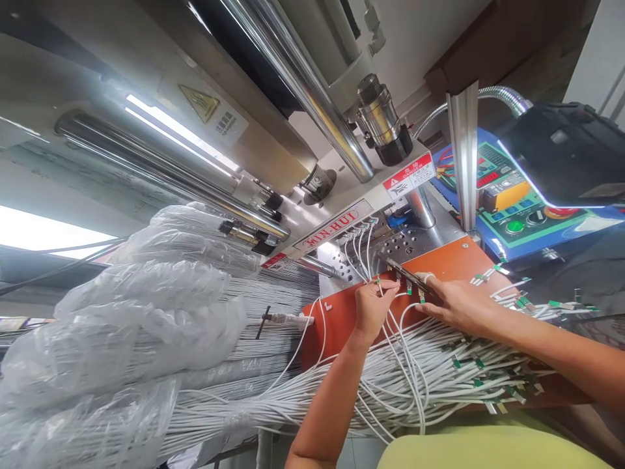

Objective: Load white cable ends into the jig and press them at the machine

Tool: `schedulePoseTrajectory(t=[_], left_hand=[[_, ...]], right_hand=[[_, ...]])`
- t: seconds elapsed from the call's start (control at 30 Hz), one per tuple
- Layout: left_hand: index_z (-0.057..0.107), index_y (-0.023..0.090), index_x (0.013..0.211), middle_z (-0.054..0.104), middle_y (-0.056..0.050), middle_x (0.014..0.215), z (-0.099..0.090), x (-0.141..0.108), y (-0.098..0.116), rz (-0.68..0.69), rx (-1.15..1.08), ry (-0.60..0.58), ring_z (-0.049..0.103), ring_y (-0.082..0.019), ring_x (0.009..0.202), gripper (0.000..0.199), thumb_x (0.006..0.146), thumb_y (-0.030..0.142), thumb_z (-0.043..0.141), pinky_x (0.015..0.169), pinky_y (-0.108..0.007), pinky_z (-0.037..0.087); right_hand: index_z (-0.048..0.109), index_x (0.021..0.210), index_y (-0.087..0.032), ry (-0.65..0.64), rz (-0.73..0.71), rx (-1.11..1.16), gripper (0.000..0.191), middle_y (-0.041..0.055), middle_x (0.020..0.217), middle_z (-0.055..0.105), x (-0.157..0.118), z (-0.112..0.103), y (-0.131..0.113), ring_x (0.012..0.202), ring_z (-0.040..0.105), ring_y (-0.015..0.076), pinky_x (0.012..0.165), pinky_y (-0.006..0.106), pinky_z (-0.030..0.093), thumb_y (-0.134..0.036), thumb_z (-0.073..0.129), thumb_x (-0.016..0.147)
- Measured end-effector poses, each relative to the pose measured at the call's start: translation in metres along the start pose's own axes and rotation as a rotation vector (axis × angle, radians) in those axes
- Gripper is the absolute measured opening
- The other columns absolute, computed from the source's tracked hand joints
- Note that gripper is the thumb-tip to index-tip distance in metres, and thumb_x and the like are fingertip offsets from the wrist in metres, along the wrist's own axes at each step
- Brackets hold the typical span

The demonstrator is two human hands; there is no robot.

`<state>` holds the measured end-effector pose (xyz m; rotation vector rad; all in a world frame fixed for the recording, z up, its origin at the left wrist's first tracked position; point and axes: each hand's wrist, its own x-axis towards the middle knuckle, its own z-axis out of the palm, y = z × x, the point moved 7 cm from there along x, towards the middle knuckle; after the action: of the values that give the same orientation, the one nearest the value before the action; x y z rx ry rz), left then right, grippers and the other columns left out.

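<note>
My left hand [374,305] pinches a thin white cable with a small green-and-metal connector end near the fingertips. With its thumb and fingers, my right hand [452,303] grips a narrow dark metal bar [409,276], which slants over the orange board [454,262]. Several small connectors hang along the bar, close to both hands. Beneath my hands a thick bundle of white cables [390,365] runs across the board, many of its ends showing green connectors. More white cables [360,254] lead up into the press ahead.
The molding press [336,225] stands over the work, with steel columns and a danger label [409,177]. A blue control panel [527,215] is at right, partly behind a black box [571,156]. Plastic-wrapped cable bundles [146,326] fill the left. A T-handled tool [264,322] lies near the board.
</note>
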<state>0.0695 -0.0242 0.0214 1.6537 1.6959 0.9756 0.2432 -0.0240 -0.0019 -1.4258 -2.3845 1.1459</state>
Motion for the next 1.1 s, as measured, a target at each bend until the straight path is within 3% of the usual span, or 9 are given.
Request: schedulePoseTrajectory(t=[0.13, 0.37, 0.6, 1.1], left_hand=[[0.077, 0.02, 0.082, 0.076, -0.003, 0.082, 0.001, 0.0, 0.006, 0.125, 0.097, 0.033, 0.069, -0.016, 0.078, 0.016, 0.078, 0.009, 0.066, 0.082, -0.032, 0.054], [0.076, 0.021, 0.081, 0.074, -0.002, 0.081, 0.001, -0.006, 0.019, 0.32, 0.183, 0.065, 0.067, -0.015, 0.077, 0.02, 0.081, 0.006, 0.064, 0.077, -0.031, 0.053], [0.075, 0.021, 0.081, 0.074, -0.001, 0.078, 0.002, -0.007, 0.023, 0.364, 0.193, 0.088, 0.066, -0.015, 0.075, 0.021, 0.08, 0.003, 0.063, 0.073, -0.03, 0.054], [0.074, 0.02, 0.081, 0.074, -0.002, 0.08, 0.003, -0.005, 0.02, 0.327, 0.166, 0.111, 0.067, -0.015, 0.078, 0.024, 0.079, 0.0, 0.061, 0.077, -0.03, 0.055]], right_hand=[[0.045, 0.105, -0.022, 0.009, 0.007, -0.013, 0.032, 0.0079, 0.084, 0.066, 0.001, 0.001, 0.003, 0.082, 0.065, 0.0294, 0.064, 0.031, 0.038, -0.051, 0.043, 0.092], [0.044, 0.099, -0.023, 0.018, -0.01, 0.031, 0.031, 0.0079, 0.085, 0.066, 0.003, 0.003, 0.005, 0.08, 0.064, 0.0283, 0.064, 0.031, 0.038, -0.052, 0.043, 0.091], [0.047, 0.097, -0.023, 0.038, -0.014, 0.016, 0.032, 0.0058, 0.082, 0.065, 0.001, -0.002, 0.003, 0.073, 0.063, 0.0245, 0.058, 0.029, 0.033, -0.054, 0.042, 0.091], [0.042, 0.091, -0.024, 0.052, -0.042, 0.041, 0.03, 0.0038, 0.077, 0.061, 0.002, -0.001, 0.003, 0.069, 0.058, 0.0221, 0.059, 0.029, 0.032, -0.054, 0.042, 0.092]])
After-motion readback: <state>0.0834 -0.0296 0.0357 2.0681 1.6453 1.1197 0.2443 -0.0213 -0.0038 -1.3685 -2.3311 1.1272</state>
